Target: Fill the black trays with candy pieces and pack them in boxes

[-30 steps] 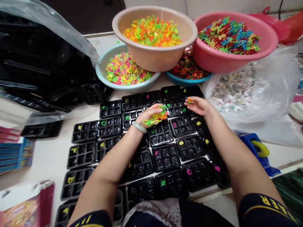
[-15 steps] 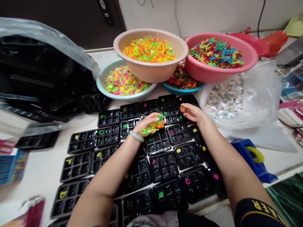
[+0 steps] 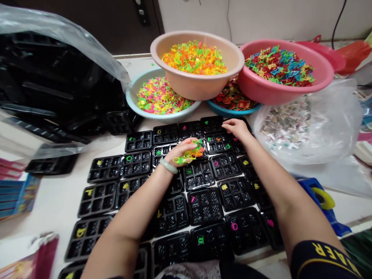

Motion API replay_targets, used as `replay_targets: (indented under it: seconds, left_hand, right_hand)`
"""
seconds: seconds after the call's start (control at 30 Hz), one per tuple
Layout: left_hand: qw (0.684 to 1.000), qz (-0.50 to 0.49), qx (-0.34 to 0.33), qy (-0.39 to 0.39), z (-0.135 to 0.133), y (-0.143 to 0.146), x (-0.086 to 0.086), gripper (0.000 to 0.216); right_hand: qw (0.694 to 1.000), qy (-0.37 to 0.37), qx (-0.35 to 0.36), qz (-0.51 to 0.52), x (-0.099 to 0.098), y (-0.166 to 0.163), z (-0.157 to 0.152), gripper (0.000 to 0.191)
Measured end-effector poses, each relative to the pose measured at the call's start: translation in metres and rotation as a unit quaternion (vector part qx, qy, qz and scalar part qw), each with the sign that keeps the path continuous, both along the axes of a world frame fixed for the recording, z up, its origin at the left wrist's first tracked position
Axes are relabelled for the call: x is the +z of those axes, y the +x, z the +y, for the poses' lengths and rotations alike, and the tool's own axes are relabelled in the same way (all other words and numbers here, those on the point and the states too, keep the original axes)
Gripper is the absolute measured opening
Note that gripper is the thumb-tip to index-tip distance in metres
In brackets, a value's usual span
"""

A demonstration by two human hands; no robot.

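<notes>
The white table (image 3: pixel 58 201) carries the peach bowl (image 3: pixel 192 87) at its rear. A pale wall (image 3: pixel 267 21) stands behind the bowl; a dark door (image 3: pixel 116 27) is behind it to the left.

Left of the peach bowl, a clear plastic bag (image 3: pixel 69 29) contains heaped trays (image 3: pixel 37 89). To its right is a pink bowl (image 3: pixel 273 93) of multicoloured pieces (image 3: pixel 279 68). A clear sack (image 3: pixel 334 128) of white pieces (image 3: pixel 287 120) lies forward and right of the peach bowl. A pale blue bowl (image 3: pixel 162 113) and a darker blue bowl (image 3: pixel 232 113), both partly hidden, sit low at its left and right. Well forward to its right is a tape dispenser (image 3: pixel 334 221).

In front of the peach bowl, black trays (image 3: pixel 203 201) stand in rows, many with a bright piece in one compartment.

Left hand (image 3: pixel 183 149): in front of the peach bowl, above the trays, closed round a bunch of yellow, green and orange plastic rings (image 3: pixel 192 155), which fill the palm and protrude at the fingertips.

Right hand (image 3: pixel 238 128): forward and right of the peach bowl, thumb and fingertips drawn close together; whether they pinch anything cannot be determined. An orange piece (image 3: pixel 218 139) lies in a tray in front of the bowl, near those fingertips.
</notes>
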State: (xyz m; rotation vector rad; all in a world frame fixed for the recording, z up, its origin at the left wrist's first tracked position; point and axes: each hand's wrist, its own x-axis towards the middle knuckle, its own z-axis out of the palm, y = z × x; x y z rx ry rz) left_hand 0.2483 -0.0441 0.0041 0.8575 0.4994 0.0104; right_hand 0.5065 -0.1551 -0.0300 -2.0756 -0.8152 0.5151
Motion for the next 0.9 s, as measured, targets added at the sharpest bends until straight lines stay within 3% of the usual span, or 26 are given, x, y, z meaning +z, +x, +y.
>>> replay_targets:
  seconds: [0.07,0.13,0.27,0.37,0.53,0.77,0.9]
  left_hand:
    - [1.0,0.001,0.0,-0.002,0.0,0.0,0.0,0.04]
    - [1.0,0.005,0.001,-0.001,-0.001,0.0,0.001,0.041]
    - [1.0,0.015,0.007,0.009,-0.003,-0.002,0.004,0.042]
    - [1.0,0.016,0.013,0.014,-0.002,-0.004,0.005,0.04]
    - [1.0,0.01,0.01,0.013,-0.001,-0.006,0.004,0.038]
    - [1.0,0.016,0.003,0.016,-0.008,0.003,0.004,0.041]
    - [1.0,0.016,-0.005,0.024,-0.007,0.004,0.003,0.039]
  right_hand:
    - [0.99,-0.008,0.044,-0.131,-0.001,-0.002,0.005,0.021]
    - [0.962,-0.037,0.088,-0.256,-0.001,-0.005,0.012,0.026]
    - [0.912,-0.129,0.143,-0.363,0.0,-0.006,0.03,0.037]
    - [0.902,-0.145,0.148,-0.378,0.001,-0.006,0.033,0.039]
    - [0.92,-0.057,0.164,-0.35,0.011,-0.015,0.004,0.027]
    - [0.917,-0.147,0.244,-0.28,0.013,-0.034,-0.019,0.015]
    - [0.944,-0.086,0.216,-0.233,0.012,-0.032,-0.022,0.015]
